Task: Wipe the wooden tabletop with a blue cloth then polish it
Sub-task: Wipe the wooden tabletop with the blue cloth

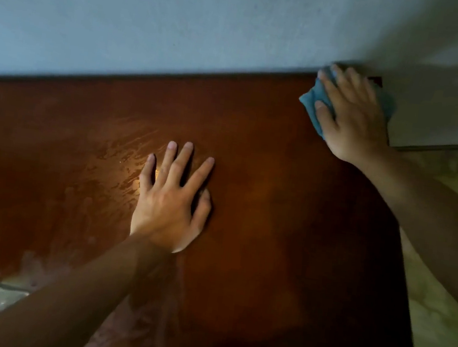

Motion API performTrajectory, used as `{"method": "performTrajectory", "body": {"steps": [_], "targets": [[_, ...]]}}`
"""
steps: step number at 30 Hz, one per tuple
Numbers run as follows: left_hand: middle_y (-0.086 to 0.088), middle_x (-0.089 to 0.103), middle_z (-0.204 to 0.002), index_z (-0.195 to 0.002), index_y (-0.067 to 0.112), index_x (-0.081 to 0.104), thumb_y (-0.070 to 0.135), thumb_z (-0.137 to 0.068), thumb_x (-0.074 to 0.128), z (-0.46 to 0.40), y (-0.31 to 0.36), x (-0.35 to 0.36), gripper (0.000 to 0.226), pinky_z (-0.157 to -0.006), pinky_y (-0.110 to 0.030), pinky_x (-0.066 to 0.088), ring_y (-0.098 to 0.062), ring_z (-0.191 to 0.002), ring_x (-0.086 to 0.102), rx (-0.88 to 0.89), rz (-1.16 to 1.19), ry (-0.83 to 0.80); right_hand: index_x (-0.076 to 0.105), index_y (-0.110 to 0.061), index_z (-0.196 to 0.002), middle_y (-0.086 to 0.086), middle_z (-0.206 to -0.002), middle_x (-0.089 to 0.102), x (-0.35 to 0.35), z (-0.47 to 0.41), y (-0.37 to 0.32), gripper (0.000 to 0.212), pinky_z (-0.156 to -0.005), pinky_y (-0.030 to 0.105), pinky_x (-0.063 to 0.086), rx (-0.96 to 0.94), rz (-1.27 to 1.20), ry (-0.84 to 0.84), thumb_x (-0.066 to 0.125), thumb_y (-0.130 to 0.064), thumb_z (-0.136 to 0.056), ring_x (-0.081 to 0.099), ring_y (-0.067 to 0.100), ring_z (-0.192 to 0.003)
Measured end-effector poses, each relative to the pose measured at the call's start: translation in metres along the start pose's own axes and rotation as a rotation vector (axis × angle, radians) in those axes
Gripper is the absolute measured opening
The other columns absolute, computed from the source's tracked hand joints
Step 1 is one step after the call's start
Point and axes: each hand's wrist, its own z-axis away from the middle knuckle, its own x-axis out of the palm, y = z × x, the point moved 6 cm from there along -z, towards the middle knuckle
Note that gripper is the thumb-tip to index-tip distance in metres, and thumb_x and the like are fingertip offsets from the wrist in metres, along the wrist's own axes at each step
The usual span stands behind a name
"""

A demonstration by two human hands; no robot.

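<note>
My right hand (353, 116) is flat on the blue cloth (313, 103), fingers (333, 85) straight and spread, pressing it onto the far right corner of the wooden bench (264, 177), right against the wall (182, 23). My left hand (171, 201) is palm-down mid-bench, fingers extended and splayed, holding nothing. Wet streaks (127, 146) glint just left of that hand. Floor tiles (444, 315) visible at right.

body: two bare forearms | sleeves: none visible up to frame edge | left hand (170, 203): no rings, no watch, short plain nails | right hand (353, 116): no rings, no wristband, blurred
</note>
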Motion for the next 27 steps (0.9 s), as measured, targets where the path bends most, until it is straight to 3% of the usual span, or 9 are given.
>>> {"method": "performTrajectory", "body": {"steps": [4,10,15,20,23,27], "targets": [[-0.013,0.023,-0.165,-0.155,0.028,0.035,0.044,-0.101,0.031,0.001,0.0,0.0,0.057,-0.123,-0.057,0.004,-0.032,-0.155,0.008,-0.005,0.028,0.004,0.024,-0.011,-0.162,0.015,-0.169,0.019,0.007,0.03,-0.013,0.063,-0.128,0.048,0.007,0.062,0.006,0.03,0.022,-0.042,-0.108,0.014,0.035,-0.157],[-0.01,0.023,-0.165,-0.156,0.029,0.032,0.045,-0.103,0.028,0.003,0.0,0.003,0.055,-0.122,-0.058,0.003,-0.032,-0.155,0.007,0.011,0.035,0.016,0.033,-0.011,-0.159,0.014,-0.167,0.025,0.029,0.174,-0.077,0.064,-0.126,0.054,0.017,0.102,-0.037,0.073,0.027,-0.047,-0.107,0.018,0.035,-0.156],[-0.011,0.038,-0.158,-0.151,0.022,0.042,0.038,-0.103,0.03,0.012,0.011,-0.005,0.052,-0.119,-0.059,0.009,-0.033,-0.151,0.023,0.091,0.045,0.054,0.025,-0.018,-0.16,0.009,-0.169,0.02,0.05,0.259,-0.119,0.064,-0.127,0.054,0.016,0.028,-0.04,0.013,0.031,-0.05,-0.105,0.013,0.031,-0.158],[-0.01,0.036,-0.16,-0.15,0.02,0.045,0.039,-0.102,0.037,0.094,0.063,0.01,0.052,-0.12,-0.056,0.011,-0.03,-0.153,0.022,0.203,0.151,0.033,0.034,-0.02,-0.159,0.01,-0.167,0.027,0.043,0.218,-0.095,0.062,-0.125,0.054,0.02,-0.06,-0.058,0.052,0.038,-0.049,-0.105,0.02,0.032,-0.156],[-0.008,0.03,-0.163,-0.151,0.021,0.044,0.039,-0.101,0.038,0.141,0.093,0.025,0.053,-0.12,-0.06,0.012,-0.031,-0.154,0.017,0.262,0.123,-0.025,0.035,-0.017,-0.159,0.011,-0.167,0.028,0.029,0.151,-0.053,0.061,-0.125,0.053,0.02,0.045,-0.013,0.08,0.033,-0.048,-0.106,0.023,0.034,-0.155],[-0.008,0.024,-0.165,-0.154,0.022,0.038,0.041,-0.104,0.029,0.153,0.1,0.038,0.054,-0.12,-0.061,0.011,-0.032,-0.155,0.011,0.23,-0.007,-0.045,0.025,-0.019,-0.162,0.01,-0.17,0.019,0.026,0.11,-0.031,0.065,-0.128,0.051,0.011,0.15,-0.012,0.028,0.021,-0.052,-0.106,0.013,0.032,-0.158]]}}
